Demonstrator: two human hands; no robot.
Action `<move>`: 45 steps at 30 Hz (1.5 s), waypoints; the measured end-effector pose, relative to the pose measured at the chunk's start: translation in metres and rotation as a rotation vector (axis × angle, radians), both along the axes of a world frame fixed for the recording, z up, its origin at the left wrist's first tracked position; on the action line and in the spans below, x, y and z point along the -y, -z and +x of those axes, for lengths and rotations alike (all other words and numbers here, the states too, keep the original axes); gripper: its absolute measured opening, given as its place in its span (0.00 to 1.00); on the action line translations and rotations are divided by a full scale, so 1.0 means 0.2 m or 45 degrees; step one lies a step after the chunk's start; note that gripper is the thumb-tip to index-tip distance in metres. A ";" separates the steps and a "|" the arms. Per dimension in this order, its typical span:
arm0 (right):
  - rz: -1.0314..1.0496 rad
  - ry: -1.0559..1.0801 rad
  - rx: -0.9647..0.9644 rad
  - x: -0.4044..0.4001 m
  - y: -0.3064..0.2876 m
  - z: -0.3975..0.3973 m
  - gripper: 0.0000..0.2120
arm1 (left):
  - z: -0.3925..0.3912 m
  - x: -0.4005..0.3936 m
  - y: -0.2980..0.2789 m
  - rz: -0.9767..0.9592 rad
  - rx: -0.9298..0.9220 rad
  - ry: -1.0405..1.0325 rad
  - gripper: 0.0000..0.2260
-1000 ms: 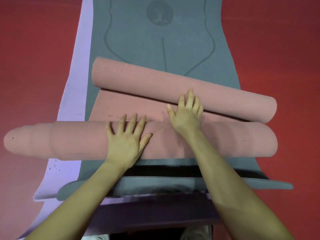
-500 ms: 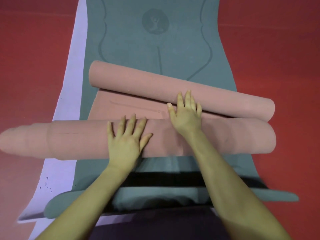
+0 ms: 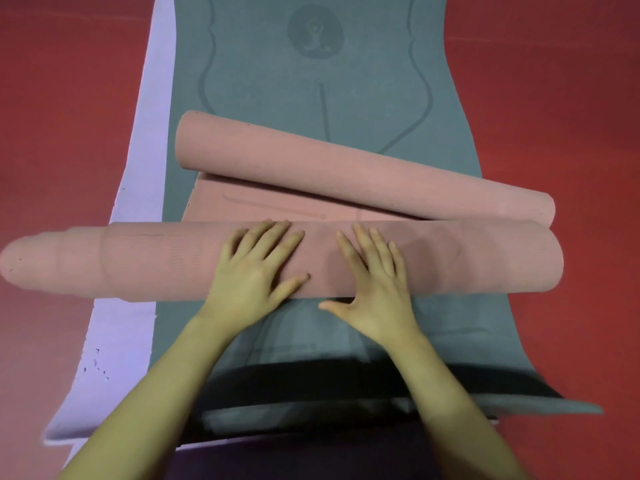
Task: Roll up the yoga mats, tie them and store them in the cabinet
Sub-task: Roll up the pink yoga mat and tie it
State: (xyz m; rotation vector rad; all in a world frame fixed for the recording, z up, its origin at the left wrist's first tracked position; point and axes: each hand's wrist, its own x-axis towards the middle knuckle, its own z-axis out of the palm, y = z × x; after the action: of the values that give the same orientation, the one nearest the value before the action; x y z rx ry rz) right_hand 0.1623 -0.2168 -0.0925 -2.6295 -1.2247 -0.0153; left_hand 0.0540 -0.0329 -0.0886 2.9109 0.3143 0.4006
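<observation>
Rolling is under way: my left hand [image 3: 254, 271] and right hand [image 3: 372, 275] press flat-fingered on the pink mat's near roll [image 3: 467, 259], which next needs an even push toward the curled far end [image 3: 346, 171] just beyond my fingertips.

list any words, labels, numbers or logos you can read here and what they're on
No words or numbers can be read.
Green mat: a round emblem with a seated figure, no lettering visible, plus curved guide lines.
Pink mat: faint embossed line marks on its flat part, too faint to read as text.
Purple mat: no print visible.
</observation>
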 end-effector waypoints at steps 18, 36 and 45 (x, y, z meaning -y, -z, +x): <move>0.010 -0.100 0.075 0.01 -0.11 -0.01 0.49 | -0.14 -0.02 -0.02 0.045 -0.149 -0.029 0.42; -0.146 -0.104 -0.186 0.20 -0.21 -0.30 0.37 | -0.47 0.16 -0.05 0.053 -0.368 0.070 0.43; -0.455 0.233 -0.448 -0.03 -0.17 -0.12 0.30 | -0.39 0.29 -0.06 -0.043 -0.436 0.002 0.33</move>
State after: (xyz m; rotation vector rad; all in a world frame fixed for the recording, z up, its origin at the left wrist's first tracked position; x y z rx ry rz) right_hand 0.1377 -0.2117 -0.0593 -2.8620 -0.9345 0.6615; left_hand -0.0240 -0.0905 -0.0759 2.9363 0.3620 -0.1065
